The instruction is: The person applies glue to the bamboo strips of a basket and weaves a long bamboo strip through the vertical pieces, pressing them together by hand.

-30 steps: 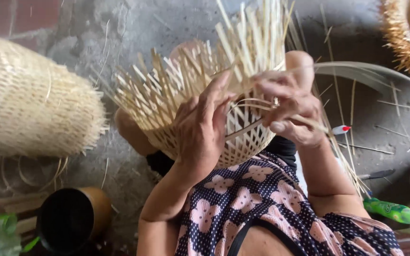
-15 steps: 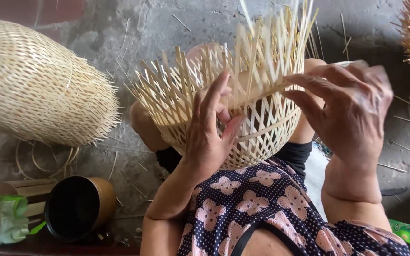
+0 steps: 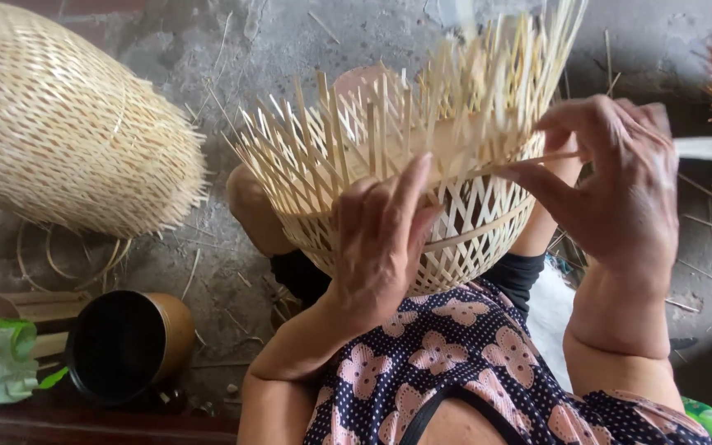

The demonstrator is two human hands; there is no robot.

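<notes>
Person weaving a half-made bamboo basket point(image 3: 422, 222) on the lap, both hands on it.

Nearest: floral dark dress point(image 3: 463, 363) over the lap, brown cup point(image 3: 129, 344) on its side near left, green packet point(image 3: 2, 363) beside it. Left hand point(image 3: 381, 243) pressed flat on the basket's near wall, fingers spread, thumb up. Right hand point(image 3: 611, 185) at the right rim, fingertips pinching a thin bamboo strip point(image 3: 537, 158). Loose upright strips point(image 3: 389, 124) fan out above the woven part. Far left: finished woven basket point(image 3: 59, 124) lying on the concrete floor point(image 3: 232, 41).
</notes>
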